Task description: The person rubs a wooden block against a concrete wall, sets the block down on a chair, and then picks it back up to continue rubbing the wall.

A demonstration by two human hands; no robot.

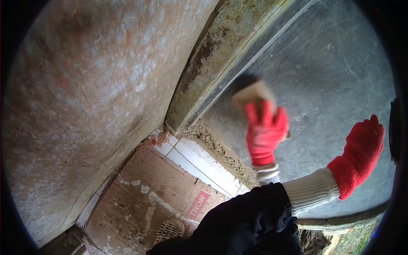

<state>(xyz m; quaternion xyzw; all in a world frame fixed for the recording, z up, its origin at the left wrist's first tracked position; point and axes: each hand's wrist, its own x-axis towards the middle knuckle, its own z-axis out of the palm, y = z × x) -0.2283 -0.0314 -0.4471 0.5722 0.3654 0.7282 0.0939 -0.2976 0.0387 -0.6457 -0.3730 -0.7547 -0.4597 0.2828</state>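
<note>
My left hand (264, 136), in a red glove with a white cuff, is closed round a tan, wooden-looking block (254, 93). Motion blurs the block, and a dark patch shows beyond its upper end. It is over the smooth grey cement-like surface (323, 97); whether it touches cannot be told. At the right, my right hand (360, 155) wears a matching red glove and a long ribbed cuff. Its fingers are close together and fairly extended, with nothing visible in them. A black sleeve (250, 216) covers part of the other arm.
A stained, flaking wall (93, 97) fills the left side. A raised ledge (225, 46) borders the grey surface. Crumbly mortar (216, 144) lines its near edge beside white tiles (204, 159). Dirty cardboard (148, 195) covers the floor, with a perforated sandal (170, 230) on it.
</note>
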